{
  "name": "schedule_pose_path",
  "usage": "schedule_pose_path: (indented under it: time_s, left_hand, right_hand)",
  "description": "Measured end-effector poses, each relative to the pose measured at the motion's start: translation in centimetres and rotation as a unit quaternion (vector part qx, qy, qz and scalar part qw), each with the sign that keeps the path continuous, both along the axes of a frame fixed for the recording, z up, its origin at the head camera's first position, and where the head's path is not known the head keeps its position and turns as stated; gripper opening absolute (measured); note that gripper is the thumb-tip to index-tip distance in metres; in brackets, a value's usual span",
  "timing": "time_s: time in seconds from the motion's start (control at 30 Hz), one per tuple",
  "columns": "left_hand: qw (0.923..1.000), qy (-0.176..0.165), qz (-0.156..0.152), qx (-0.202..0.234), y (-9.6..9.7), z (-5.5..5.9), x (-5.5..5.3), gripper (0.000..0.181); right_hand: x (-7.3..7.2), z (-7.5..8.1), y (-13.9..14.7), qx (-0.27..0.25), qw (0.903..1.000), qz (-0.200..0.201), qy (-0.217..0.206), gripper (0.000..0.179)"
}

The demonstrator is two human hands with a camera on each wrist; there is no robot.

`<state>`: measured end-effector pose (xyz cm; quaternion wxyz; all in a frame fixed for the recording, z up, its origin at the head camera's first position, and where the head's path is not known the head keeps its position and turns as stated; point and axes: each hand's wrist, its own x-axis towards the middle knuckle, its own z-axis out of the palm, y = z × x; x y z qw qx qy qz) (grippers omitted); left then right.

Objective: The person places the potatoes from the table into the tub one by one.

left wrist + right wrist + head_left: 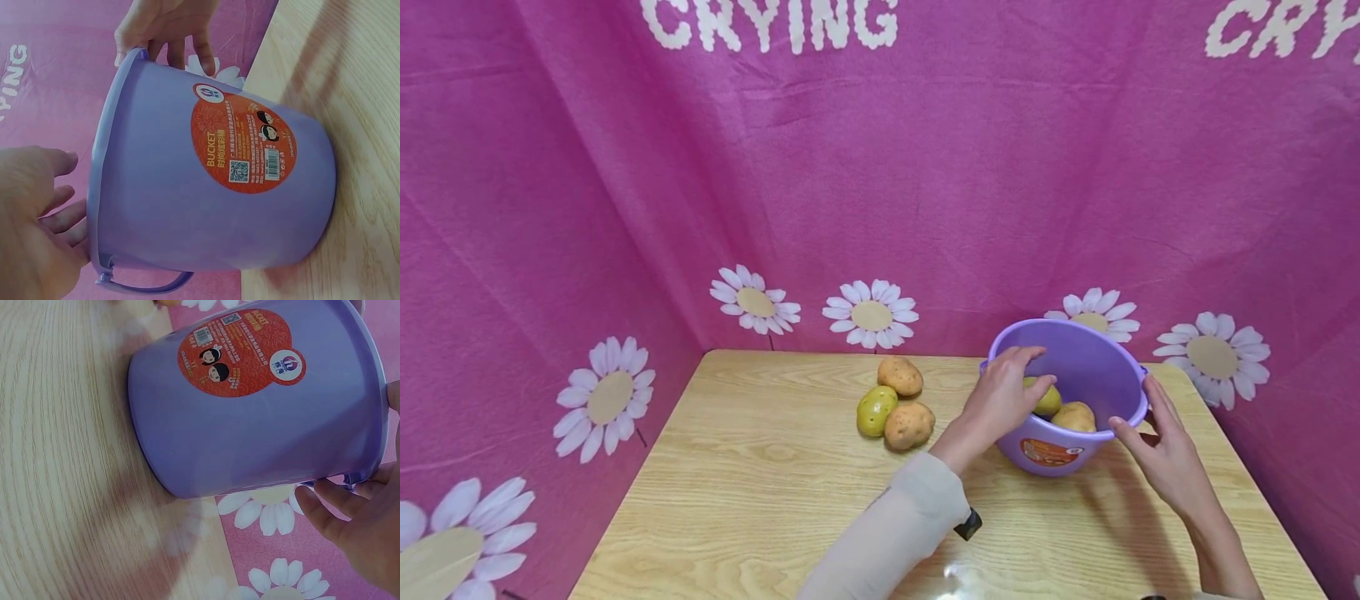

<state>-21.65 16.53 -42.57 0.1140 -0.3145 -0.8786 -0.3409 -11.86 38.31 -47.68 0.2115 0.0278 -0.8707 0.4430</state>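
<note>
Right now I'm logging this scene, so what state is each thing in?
Purple bucket: upright, open-topped, potatoes inside.
Bucket handle: lowered.
Green potato inside: partly hidden.
Tan potato inside: partly hidden.
Green potato outside: lying beside tan ones.
Two tan potatoes outside: unpeeled, lying.
Left hand: over the bucket's opening; potato contact unclear.
Right hand: touching bucket.
Pink cloth: hanging, creased.

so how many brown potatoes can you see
3: two on the table, the far potato and the near potato, plus a third potato inside the purple bucket. More may be hidden in there.
</note>
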Motion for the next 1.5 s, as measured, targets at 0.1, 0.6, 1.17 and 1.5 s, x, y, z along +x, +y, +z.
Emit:
schedule_pose_path:
  time_s: [0.1, 0.6, 1.17, 1.5]
  left_hand:
    - [1.0, 0.002, 0.004, 0.001, -0.3, 0.1, 0.0, 0.042]
    - [0.9993, -0.02, 0.021, 0.025, -3.7, 0.4, -0.2, 0.049]
    - [0.996, -0.064, 0.037, 0.05, -9.9, 0.0, -1.4, 0.054]
    - [0.9944, -0.053, 0.054, 0.073, -14.2, -0.1, -2.3, 0.053]
  right_hand:
    - [0.0, -0.1, 0.0, 0.003, 1.0, -0.002, -0.001, 0.077]
    - [-0.2, -0.2, 0.1, 0.009, 0.9999, -0.004, -0.009, 0.077]
    - [-0.1, 0.1, 0.3, 0.006, 0.9998, -0.003, -0.017, 0.077]
    - [-0.1, 0.0, 0.1, 0.008, 0.9999, -0.002, -0.012, 0.077]
